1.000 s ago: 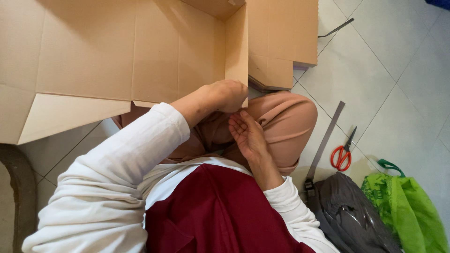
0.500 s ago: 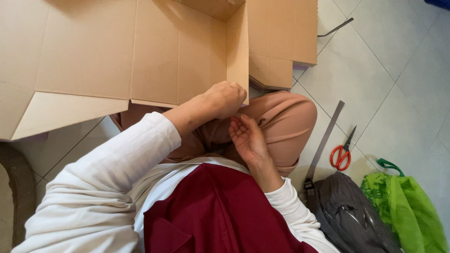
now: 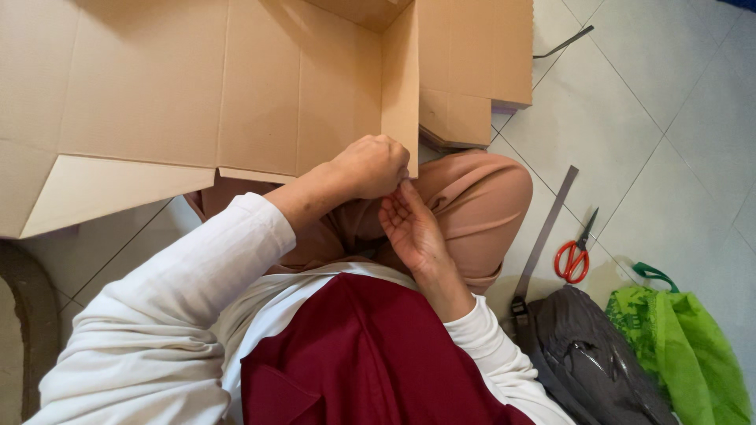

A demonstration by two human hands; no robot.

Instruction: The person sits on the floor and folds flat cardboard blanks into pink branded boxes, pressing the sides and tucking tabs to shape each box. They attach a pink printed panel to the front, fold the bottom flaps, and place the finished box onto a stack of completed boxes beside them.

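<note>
A large tan cardboard box (image 3: pixel 150 86) lies opened out on the tiled floor in front of my folded knees. One flap (image 3: pixel 400 86) stands on edge above my lap. My left hand (image 3: pixel 370 165) is closed in a fist around that flap's lower corner. My right hand (image 3: pixel 411 230) lies just under it, palm up, fingers straight and together. Its fingertips touch the flap corner and my left knuckles. Whether anything small sits between the two hands is hidden.
Red-handled scissors (image 3: pixel 573 253) lie on the tiles to my right beside a grey strap (image 3: pixel 546 228). A dark grey bag (image 3: pixel 587 362) and a green bag (image 3: pixel 685 346) sit at lower right. More folded cardboard (image 3: pixel 472 71) lies behind the flap.
Both hands stay at the flap's lower corner. My left arm has shifted slightly and its white sleeve sits a little further back from the wrist.
</note>
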